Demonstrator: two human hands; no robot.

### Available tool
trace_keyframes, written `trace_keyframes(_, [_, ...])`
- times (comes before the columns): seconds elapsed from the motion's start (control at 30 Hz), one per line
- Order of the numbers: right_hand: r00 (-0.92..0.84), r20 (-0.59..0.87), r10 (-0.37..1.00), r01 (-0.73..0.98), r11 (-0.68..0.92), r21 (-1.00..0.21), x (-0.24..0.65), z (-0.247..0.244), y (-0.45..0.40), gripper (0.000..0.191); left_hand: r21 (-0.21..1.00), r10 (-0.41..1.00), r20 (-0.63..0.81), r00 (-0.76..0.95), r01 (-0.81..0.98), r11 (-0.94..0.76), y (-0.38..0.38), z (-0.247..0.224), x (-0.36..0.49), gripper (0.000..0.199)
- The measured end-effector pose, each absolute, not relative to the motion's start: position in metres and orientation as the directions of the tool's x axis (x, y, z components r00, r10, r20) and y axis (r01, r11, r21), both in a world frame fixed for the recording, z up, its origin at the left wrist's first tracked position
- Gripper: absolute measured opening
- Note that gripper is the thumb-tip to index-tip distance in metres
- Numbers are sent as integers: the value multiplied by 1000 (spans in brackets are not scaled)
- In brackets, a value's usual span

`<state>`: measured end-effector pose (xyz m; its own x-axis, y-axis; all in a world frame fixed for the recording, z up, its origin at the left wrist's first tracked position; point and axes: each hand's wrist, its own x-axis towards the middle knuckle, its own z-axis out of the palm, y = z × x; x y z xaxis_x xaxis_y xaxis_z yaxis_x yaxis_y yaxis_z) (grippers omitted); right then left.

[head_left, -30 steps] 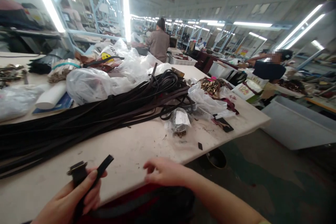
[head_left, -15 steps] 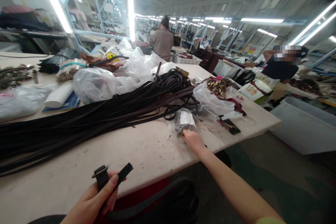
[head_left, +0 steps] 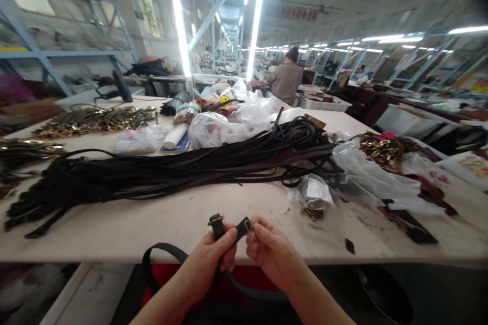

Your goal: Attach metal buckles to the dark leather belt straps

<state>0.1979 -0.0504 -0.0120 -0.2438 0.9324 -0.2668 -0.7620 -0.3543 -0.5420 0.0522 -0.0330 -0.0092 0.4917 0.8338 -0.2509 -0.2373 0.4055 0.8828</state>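
— Right hand [head_left: 271, 250] has moved since the earlier frame: from the clear bag [head_left: 314, 188] back beside the left hand [head_left: 211, 252]. State of each?
— Left: clamped on a black strap [head_left: 241, 229]. Right: fingertips pinched together on a small metal fitting [head_left: 249, 226], at the strap's short end. Cannot tell if threaded.
— Strap position?
— At the near edge of the surface [head_left: 152, 226]. A metal buckle [head_left: 216, 219] sits on the upright part, by the left hand.
— Beyond?
— Clear bag, metal pieces [head_left: 312, 213] inside. Then a bundle of black straps [head_left: 171, 168] lying lengthwise, white plastic bags [head_left: 208, 132] behind it, and farther off a person in a brown top [head_left: 287, 81].
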Motion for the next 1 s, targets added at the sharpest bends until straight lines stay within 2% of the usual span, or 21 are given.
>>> trace_keyframes(0.07, [-275, -262, 925, -768, -375, -519, 191, -13, -50, 22, 809, 803, -276, 528, -324, 491, -36, -11, 45, 20])
trace_keyframes(0.13, [-271, -238, 933, -752, -359, -553, 190, -16, -50, 20, 747, 777, -299, 554, -371, 552, -39, -13, 39, 18])
trace_keyframes(0.2, [-239, -249, 938, -747, -342, -569, 191, -17, -50, 19, 729, 781, -302, 547, -395, 559, -41, -15, 37, 18])
trace_keyframes(0.33, [-187, -329, 926, -767, -347, -540, 194, -16, -51, 21, 822, 822, -251, 512, -336, 460, -42, -17, 42, 22])
trace_keyframes(0.5, [-255, -338, 906, -696, -415, -586, 191, -20, -51, 22, 910, 819, -224, 529, -189, 370, -39, -17, 41, 27])
trace_keyframes(0.53, [-258, -334, 907, -649, -419, -636, 191, -23, -51, 21, 925, 820, -220, 528, -154, 347, -37, -16, 40, 27])
trace_keyframes(0.6, [-225, -280, 933, -460, -355, -814, 191, -28, -51, 18, 953, 830, -197, 522, -95, 287, -35, -16, 37, 28])
trace_keyframes(0.67, [-154, -125, 980, -157, -149, -976, 194, -29, -50, 17, 971, 852, -162, 497, -73, 227, -34, -16, 36, 30])
trace_keyframes(0.73, [-164, 58, 985, 110, 77, -991, 196, -26, -49, 28, 977, 873, -145, 465, -75, 202, -35, -16, 37, 32])
trace_keyframes(0.8, [-252, 140, 958, 198, 192, -961, 197, -20, -48, 30, 976, 886, -144, 440, -85, 201, -35, -15, 40, 34])
trace_keyframes(0.9, [-329, 140, 934, 75, 173, -982, 193, -13, -49, 21, 984, 893, -130, 432, -56, 170, -35, -11, 42, 34])
trace_keyframes(1.0, [-232, 110, 966, -149, 77, -986, 189, -9, -49, 18, 995, 931, -13, 365, 101, -26, -33, -3, 40, 27])
